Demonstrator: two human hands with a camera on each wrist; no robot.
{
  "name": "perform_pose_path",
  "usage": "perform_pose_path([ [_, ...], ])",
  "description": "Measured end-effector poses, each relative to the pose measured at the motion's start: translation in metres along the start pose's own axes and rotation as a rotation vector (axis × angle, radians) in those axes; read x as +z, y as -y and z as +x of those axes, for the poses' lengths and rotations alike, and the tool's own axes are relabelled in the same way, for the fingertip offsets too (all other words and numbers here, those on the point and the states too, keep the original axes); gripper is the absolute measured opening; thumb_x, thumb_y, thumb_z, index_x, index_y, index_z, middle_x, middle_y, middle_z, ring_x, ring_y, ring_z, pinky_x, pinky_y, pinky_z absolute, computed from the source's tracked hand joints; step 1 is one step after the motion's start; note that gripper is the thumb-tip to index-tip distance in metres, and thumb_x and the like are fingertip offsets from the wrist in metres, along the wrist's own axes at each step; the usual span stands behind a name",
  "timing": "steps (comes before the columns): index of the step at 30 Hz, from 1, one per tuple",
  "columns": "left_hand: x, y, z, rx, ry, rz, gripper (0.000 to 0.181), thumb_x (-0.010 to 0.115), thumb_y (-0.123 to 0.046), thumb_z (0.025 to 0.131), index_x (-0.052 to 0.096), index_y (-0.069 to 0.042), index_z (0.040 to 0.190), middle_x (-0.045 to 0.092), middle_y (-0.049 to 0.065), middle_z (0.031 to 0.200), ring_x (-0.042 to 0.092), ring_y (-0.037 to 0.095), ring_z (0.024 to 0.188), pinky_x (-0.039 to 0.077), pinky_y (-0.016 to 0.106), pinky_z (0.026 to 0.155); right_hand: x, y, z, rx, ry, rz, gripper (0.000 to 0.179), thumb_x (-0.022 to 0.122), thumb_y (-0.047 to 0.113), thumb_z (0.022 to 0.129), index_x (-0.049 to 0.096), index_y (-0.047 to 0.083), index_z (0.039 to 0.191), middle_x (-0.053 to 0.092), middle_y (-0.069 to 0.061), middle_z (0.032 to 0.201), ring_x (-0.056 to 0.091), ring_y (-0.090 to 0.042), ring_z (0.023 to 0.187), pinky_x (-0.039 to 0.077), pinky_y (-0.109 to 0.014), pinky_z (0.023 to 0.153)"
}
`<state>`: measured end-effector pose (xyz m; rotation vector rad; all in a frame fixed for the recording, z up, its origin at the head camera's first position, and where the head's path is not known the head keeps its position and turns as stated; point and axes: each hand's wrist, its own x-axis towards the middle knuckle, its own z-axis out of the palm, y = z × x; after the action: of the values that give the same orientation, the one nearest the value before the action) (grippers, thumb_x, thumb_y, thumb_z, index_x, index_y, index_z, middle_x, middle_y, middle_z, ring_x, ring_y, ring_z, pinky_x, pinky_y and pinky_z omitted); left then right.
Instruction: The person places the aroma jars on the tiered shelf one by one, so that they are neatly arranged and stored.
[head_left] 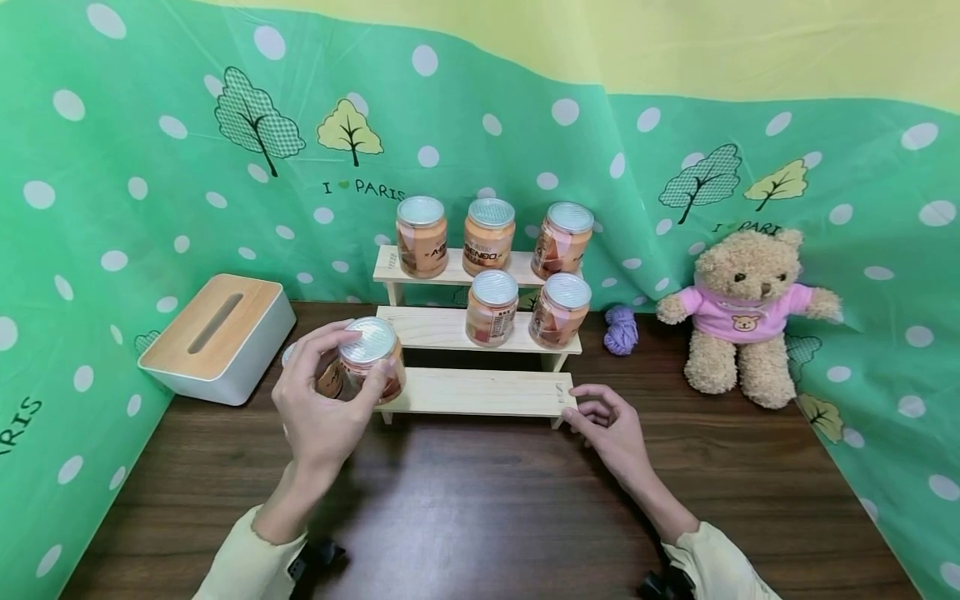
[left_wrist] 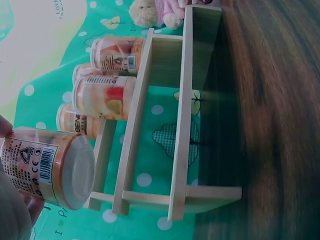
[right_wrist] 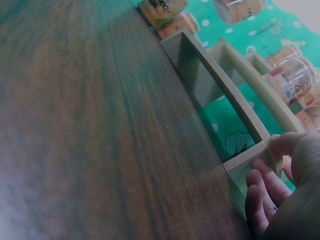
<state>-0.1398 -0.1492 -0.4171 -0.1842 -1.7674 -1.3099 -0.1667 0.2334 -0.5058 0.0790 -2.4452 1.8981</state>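
Observation:
My left hand [head_left: 321, 417] grips a small orange-labelled jar [head_left: 372, 358] with a silvery lid, its fingers and thumb round the sides. In the left wrist view the jar [left_wrist: 47, 165] is off any surface, its base showing. It is at the left end of the lowest shelf of a three-step wooden rack [head_left: 480, 392]. At that shelf's right end, my right hand [head_left: 611, 429] pinches the corner between thumb and fingers. Three like jars [head_left: 489, 237] stand on the top step, and two jars [head_left: 491, 312] on the middle step's right part. Another jar [head_left: 330, 379] is partly hidden behind my left hand.
A white tissue box [head_left: 255, 350] with a wooden lid stands at the left. To the rack's right lie a purple yarn skein [head_left: 620, 330] and a seated teddy bear [head_left: 746, 321] in a pink shirt. A green dotted cloth [head_left: 480, 125] hangs behind the dark wooden table [head_left: 480, 508].

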Motion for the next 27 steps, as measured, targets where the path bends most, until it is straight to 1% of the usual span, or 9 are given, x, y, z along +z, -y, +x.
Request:
perform_pose_path([
  [2, 0.004, -0.002, 0.0, 0.0, 0.01, -0.012, 0.041, 0.095, -0.012, 0.079, 0.079, 0.002, 0.115, 0.078, 0.015, 0.125, 0.072, 0.015, 0.115, 0.061, 0.019, 0.098, 0.0, 0.0, 0.0, 0.0, -0.001, -0.001, 0.031, 0.083, 0.004, 0.099, 0.072, -0.001, 0.128, 0.077, -0.02, 0.086, 0.067, -0.013, 0.064, 0.057, -0.025, 0.049],
  [5, 0.01, -0.004, 0.002, -0.001, 0.024, -0.037, 0.041, 0.093, -0.011, 0.08, 0.078, 0.002, 0.116, 0.077, 0.015, 0.126, 0.074, 0.014, 0.112, 0.061, 0.019, 0.096, 0.0, -0.001, 0.0, 0.001, -0.002, -0.002, 0.032, 0.084, 0.005, 0.099, 0.073, -0.001, 0.128, 0.077, -0.02, 0.087, 0.067, -0.013, 0.064, 0.057, -0.026, 0.049],
  [10, 0.018, -0.003, 0.007, -0.003, 0.045, -0.065, 0.04, 0.092, -0.01, 0.083, 0.078, 0.001, 0.119, 0.076, 0.015, 0.129, 0.075, 0.024, 0.117, 0.061, 0.022, 0.102, 0.0, -0.001, 0.0, -0.005, 0.0, -0.002, 0.032, 0.084, 0.005, 0.099, 0.073, 0.0, 0.128, 0.077, -0.021, 0.087, 0.066, -0.013, 0.063, 0.056, -0.026, 0.049],
  [13, 0.022, -0.002, 0.009, -0.008, 0.055, -0.059, 0.039, 0.092, -0.011, 0.085, 0.077, 0.001, 0.12, 0.076, 0.015, 0.131, 0.074, 0.028, 0.119, 0.061, 0.024, 0.105, 0.0, -0.001, 0.0, -0.011, -0.001, 0.0, 0.031, 0.084, 0.004, 0.099, 0.073, 0.0, 0.128, 0.077, -0.021, 0.086, 0.066, -0.013, 0.062, 0.056, -0.026, 0.048],
  [15, 0.025, 0.0, 0.009, -0.015, 0.054, -0.057, 0.039, 0.092, -0.01, 0.084, 0.077, 0.002, 0.119, 0.076, 0.015, 0.13, 0.074, 0.029, 0.118, 0.061, 0.024, 0.105, 0.0, -0.001, 0.0, -0.014, 0.001, -0.001, 0.032, 0.084, 0.004, 0.099, 0.073, 0.0, 0.128, 0.077, -0.021, 0.086, 0.066, -0.013, 0.062, 0.056, -0.026, 0.048],
  [21, 0.032, 0.004, 0.011, -0.027, 0.043, -0.079, 0.037, 0.091, -0.009, 0.085, 0.077, 0.002, 0.117, 0.077, 0.013, 0.13, 0.074, 0.031, 0.118, 0.062, 0.025, 0.105, 0.0, -0.001, 0.0, -0.012, 0.0, -0.003, 0.032, 0.084, 0.004, 0.099, 0.073, 0.0, 0.128, 0.077, -0.018, 0.085, 0.065, -0.012, 0.062, 0.056, -0.026, 0.048],
  [27, 0.039, 0.007, 0.012, -0.029, 0.074, -0.08, 0.039, 0.091, -0.013, 0.088, 0.076, 0.002, 0.12, 0.075, 0.016, 0.133, 0.074, 0.029, 0.121, 0.061, 0.024, 0.105, 0.0, -0.001, 0.0, -0.008, -0.003, -0.005, 0.031, 0.084, 0.005, 0.099, 0.073, 0.0, 0.128, 0.077, -0.019, 0.086, 0.065, -0.012, 0.061, 0.056, -0.026, 0.048],
])
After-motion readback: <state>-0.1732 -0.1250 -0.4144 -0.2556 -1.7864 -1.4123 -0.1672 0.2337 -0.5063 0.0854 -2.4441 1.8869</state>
